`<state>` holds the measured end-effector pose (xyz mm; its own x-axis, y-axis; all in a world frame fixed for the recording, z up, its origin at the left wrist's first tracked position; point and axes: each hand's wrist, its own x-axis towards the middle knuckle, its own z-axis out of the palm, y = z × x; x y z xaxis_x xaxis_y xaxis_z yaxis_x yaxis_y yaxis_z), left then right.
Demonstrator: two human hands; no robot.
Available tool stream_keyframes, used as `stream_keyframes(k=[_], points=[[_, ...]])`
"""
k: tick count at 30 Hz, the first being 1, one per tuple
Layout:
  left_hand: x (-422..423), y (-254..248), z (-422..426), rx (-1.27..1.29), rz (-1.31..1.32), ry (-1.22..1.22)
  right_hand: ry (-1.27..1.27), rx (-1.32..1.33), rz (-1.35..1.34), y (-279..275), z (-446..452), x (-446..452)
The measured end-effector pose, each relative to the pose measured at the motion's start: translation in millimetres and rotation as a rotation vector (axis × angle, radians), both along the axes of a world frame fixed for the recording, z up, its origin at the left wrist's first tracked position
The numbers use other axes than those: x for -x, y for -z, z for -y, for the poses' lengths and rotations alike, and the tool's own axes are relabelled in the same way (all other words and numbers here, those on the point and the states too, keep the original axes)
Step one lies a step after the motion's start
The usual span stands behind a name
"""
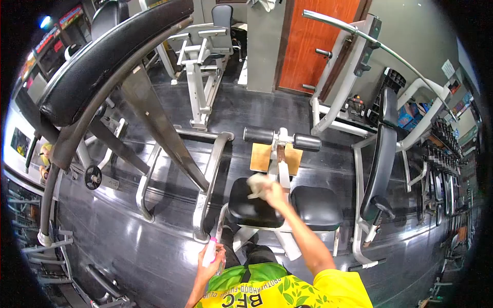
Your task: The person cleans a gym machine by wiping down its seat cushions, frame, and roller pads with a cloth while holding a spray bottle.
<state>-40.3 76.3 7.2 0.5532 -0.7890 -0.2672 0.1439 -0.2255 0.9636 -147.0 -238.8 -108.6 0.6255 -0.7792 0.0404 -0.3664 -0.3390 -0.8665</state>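
My right hand [270, 192] is closed on a pale, crumpled cloth [258, 184]. The cloth is over the left black seat pad [249, 208] of a gym bench and seems to touch it, though motion blurs it a little. Beside it, across a narrow gap, is the right black seat pad [316, 208]. Close to my body at the lower left, my left hand [218, 255] is wrapped round a small spray bottle [209, 251] with a pink top. My fingers hide part of the bottle.
Black foam rollers [258, 135] stand on the bench's post, in front of a wooden board [260, 156]. A large padded machine [102, 56] rises at the left. An inclined bench [380, 169] and a barbell rack [341, 77] are at the right, near dumbbells [441, 164].
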Motion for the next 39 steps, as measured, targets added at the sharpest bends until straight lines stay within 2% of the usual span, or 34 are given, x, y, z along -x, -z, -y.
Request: stream_keyframes(k=[1,3,5,6,7,9,11,13,15,17,19,21,25,26,28,33,35,36,38,39], points=[[0.9,0.1,-2.9,-0.003,0.001,-0.010,0.135,0.058,0.030,9.5,17.1,10.9],[1.1,-0.4,-8.2,-0.056,-0.001,-0.023,0.339,-0.009,-0.331,-15.1,36.1,22.7],[2.5,-4.5,-11.9,-0.063,0.014,-0.041,0.443,0.020,-0.533,54.0,50.7,24.0],[3.7,-5.8,-13.7,-0.068,0.023,-0.051,0.343,-0.011,-0.650,72.4,46.4,20.5],[4.2,-4.4,-16.5,-0.073,0.026,-0.062,0.386,0.055,-0.568,102.0,41.1,9.7],[4.2,0.1,-22.4,-0.070,-0.008,-0.098,0.199,0.237,-0.571,88.9,30.2,-9.9],[8.1,2.8,-24.3,-0.082,-0.025,-0.140,0.095,0.268,-0.422,86.3,13.6,-35.8],[9.1,4.5,-20.7,-0.081,-0.036,-0.169,0.021,0.374,-0.380,81.7,-9.1,-57.4],[9.6,5.8,-17.7,-0.101,-0.006,-0.133,-0.044,0.402,-0.272,62.5,-21.5,-59.6],[6.9,18.9,-17.7,-0.102,0.002,-0.112,-0.173,0.276,-0.156,50.6,-30.7,-54.8],[6.9,26.9,-16.2,-0.101,0.004,-0.094,-0.289,0.284,-0.110,26.5,-47.2,-44.0],[3.2,24.2,-10.5,-0.104,-0.140,-0.123,-0.352,0.270,-0.127,8.1,-62.7,-33.5],[-1.8,20.2,-2.6,-0.111,-0.163,-0.144,-0.470,0.266,-0.094,-6.5,-86.6,2.4],[-3.1,20.1,-2.7,-0.147,-0.102,-0.107,-0.472,0.264,-0.091,-15.7,-91.9,11.1],[-5.2,19.7,-4.1,-0.157,-0.095,-0.118,-0.524,0.279,-0.157,-38.7,-103.6,28.9],[-7.8,20.1,-13.9,-0.156,-0.099,-0.193,-0.540,0.325,-0.222,-48.3,-134.7,57.5],[-6.6,19.8,-21.0,-0.235,-0.015,-0.147,-0.458,-0.345,-0.637,-59.6,-144.3,61.0],[-6.0,20.5,-25.0,-0.241,-0.017,-0.153,-0.465,-0.348,-0.638,-48.8,-150.7,65.1],[-4.4,23.3,-29.1,-0.266,-0.090,-0.173,-0.276,-0.388,-0.435,-9.3,-163.0,80.7],[-3.4,23.3,-30.8,-0.266,-0.093,-0.181,-0.284,-0.387,-0.438,1.8,-165.8,85.6]])
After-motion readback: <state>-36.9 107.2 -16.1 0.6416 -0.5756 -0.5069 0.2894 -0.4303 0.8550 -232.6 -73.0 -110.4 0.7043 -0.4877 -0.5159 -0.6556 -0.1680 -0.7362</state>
